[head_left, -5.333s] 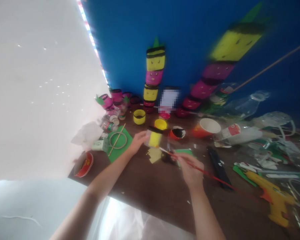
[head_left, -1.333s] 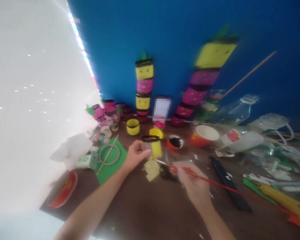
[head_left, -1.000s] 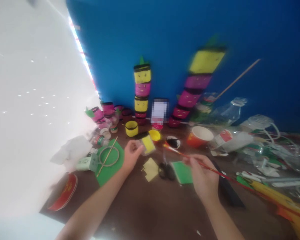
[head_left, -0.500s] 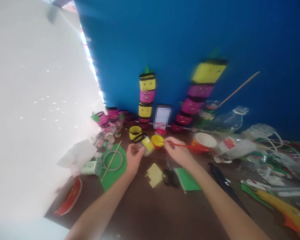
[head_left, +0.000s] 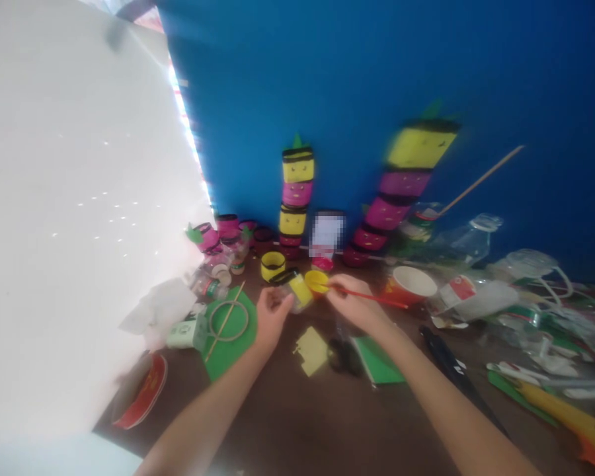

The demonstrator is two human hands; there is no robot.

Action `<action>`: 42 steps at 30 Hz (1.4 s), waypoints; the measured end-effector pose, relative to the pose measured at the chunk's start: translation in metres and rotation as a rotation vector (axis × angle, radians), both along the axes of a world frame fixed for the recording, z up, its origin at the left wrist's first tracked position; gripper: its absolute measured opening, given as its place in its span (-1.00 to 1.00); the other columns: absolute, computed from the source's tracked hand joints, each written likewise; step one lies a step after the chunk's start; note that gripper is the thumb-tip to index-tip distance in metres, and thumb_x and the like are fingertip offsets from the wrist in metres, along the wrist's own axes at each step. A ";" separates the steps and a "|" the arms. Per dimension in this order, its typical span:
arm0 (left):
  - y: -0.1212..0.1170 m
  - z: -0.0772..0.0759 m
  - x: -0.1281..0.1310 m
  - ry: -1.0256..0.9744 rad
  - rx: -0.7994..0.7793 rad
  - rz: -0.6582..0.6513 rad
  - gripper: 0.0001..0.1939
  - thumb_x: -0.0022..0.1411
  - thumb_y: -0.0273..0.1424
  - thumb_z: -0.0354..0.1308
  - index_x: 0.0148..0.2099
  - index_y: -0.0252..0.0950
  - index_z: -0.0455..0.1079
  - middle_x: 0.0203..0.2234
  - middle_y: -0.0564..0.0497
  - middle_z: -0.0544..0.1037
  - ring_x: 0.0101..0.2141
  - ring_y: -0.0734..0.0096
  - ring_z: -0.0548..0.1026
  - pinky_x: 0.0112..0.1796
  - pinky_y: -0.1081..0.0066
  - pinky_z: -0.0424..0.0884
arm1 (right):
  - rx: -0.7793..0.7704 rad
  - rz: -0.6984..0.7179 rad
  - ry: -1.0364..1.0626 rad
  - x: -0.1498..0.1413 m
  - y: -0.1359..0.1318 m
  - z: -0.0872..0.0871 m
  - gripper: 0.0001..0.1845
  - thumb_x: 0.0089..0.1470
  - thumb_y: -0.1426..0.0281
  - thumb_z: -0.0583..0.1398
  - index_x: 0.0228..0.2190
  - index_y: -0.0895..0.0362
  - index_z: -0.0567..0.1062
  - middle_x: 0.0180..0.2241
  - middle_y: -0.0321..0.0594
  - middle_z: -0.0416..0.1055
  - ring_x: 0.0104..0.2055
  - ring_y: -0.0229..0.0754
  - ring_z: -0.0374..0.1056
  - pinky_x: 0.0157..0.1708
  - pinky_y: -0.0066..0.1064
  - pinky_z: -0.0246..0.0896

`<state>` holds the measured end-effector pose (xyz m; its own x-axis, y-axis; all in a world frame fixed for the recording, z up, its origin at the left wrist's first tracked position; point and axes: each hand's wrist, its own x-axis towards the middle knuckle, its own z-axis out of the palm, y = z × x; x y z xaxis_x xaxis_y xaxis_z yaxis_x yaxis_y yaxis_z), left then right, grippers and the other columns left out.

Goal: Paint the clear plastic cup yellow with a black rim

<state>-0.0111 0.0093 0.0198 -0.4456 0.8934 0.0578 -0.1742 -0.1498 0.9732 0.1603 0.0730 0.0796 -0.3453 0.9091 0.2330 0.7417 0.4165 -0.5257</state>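
Observation:
My left hand (head_left: 274, 313) is closed on a clear plastic ring (head_left: 301, 293), a cut bottle section by its look, with a yellow patch and a dark rim. In my right hand (head_left: 351, 303) is a thin red-handled paintbrush (head_left: 377, 299). Its yellow tip lies over a small yellow paint cup (head_left: 317, 282), just right of the ring. Behind my left hand a yellow ring with black edges (head_left: 272, 266) stands on the table. A cut piece of pale yellow paper (head_left: 311, 352) lies between my forearms, beside black scissors (head_left: 344, 357).
Two stacks of painted rings, a shorter one (head_left: 296, 205) and a taller one (head_left: 399, 188), stand by the blue wall. A red-and-white paper cup (head_left: 410, 285), plastic bottles (head_left: 476, 294) and a black tool (head_left: 456, 373) lie right. Green paper (head_left: 238, 322) and a red container (head_left: 143, 393) are left.
The whole view has shifted slightly. The paintbrush still reaches the yellow cup, and the clear ring stays in my left hand; otherwise little differs.

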 end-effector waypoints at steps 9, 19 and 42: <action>0.002 -0.001 0.000 0.003 -0.001 -0.007 -0.66 -0.03 -0.21 0.23 -0.27 -0.30 0.28 -0.39 0.01 0.46 -0.32 0.43 0.44 -0.23 0.38 0.35 | -0.036 -0.008 0.083 0.001 -0.001 -0.001 -0.85 -0.16 0.46 0.10 -0.52 0.09 0.47 -0.41 -0.25 0.49 -0.37 -0.21 0.37 -0.34 -0.43 0.20; 0.001 -0.003 0.000 0.006 -0.001 -0.002 -0.65 -0.05 -0.21 0.24 -0.28 -0.30 0.28 -0.40 0.01 0.46 -0.33 0.43 0.44 -0.25 0.40 0.35 | -0.100 -0.115 0.442 0.030 -0.015 0.004 -0.82 -0.08 0.36 0.08 -0.45 0.13 0.47 -0.46 -0.23 0.50 -0.41 -0.20 0.42 -0.40 -0.40 0.31; -0.003 -0.003 0.005 0.061 -0.043 -0.133 -0.61 -0.26 -0.32 0.36 -0.36 -0.27 0.29 -0.44 0.05 0.46 -0.34 0.42 0.45 -0.28 0.42 0.38 | 0.303 -0.126 0.537 0.029 -0.116 -0.032 -0.84 0.01 0.41 0.17 -0.31 0.04 0.51 -0.41 -0.24 0.54 -0.43 -0.21 0.48 -0.31 -0.34 0.46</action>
<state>-0.0062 0.0062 0.0169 -0.3202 0.9464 0.0418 -0.1299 -0.0876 0.9876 0.1893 -0.0431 0.0479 -0.0030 0.8015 0.5980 0.4607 0.5319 -0.7105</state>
